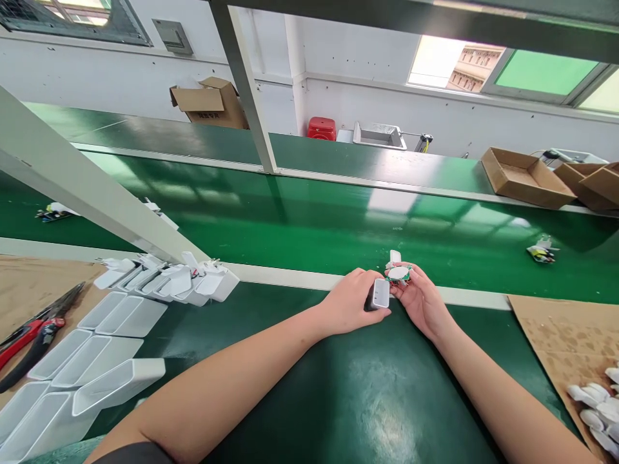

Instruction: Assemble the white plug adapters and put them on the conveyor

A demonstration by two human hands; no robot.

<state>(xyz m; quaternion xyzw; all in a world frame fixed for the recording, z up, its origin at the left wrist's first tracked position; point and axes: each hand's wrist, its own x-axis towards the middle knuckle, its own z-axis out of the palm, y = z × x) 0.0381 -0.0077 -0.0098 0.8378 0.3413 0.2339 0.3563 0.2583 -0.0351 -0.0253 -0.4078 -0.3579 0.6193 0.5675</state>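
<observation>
My left hand (355,299) is closed round a small white plastic housing (381,294) with its open end facing me. Close beside it, my right hand (420,299) pinches a small green circuit board (399,274) that carries a round white disc. A white plastic piece (395,256) stands up just behind the board; whether it is joined to it I cannot tell. Both hands are above the near edge of the green bench (309,386). Housing and board are nearly touching. My fingers hide part of each.
Several open white housings (80,357) stand at the left, behind them a row of filled ones (169,278). Red-and-black pliers (43,328) lie on cardboard. White parts (597,403) lie at right. The green belt (314,219) carries a small assembly (542,250). A slanted post (97,180) crosses the left.
</observation>
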